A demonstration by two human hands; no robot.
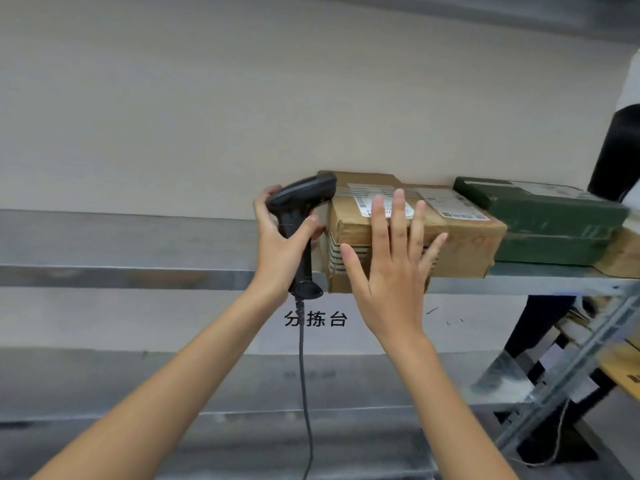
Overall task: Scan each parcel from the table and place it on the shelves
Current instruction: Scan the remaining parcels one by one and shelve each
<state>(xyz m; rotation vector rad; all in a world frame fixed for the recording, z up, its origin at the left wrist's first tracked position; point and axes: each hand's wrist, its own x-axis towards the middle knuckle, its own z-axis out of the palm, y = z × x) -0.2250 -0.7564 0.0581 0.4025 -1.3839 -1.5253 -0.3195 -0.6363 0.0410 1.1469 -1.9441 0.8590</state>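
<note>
Parcel (415,233) on shelf (519,277) (right hand (391,271) flat against it), scanner (301,216) in left hand (277,244)

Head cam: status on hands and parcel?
Left hand grips scanner. Right hand open, fingers straight, in front of the brown parcel on the shelf. Green box lies against the parcel's right side.

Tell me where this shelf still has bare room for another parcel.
The shelf is bare left of the scanner held in the left hand. Rightward it is crowded: the brown box under the open right hand sits against the green box.
</note>
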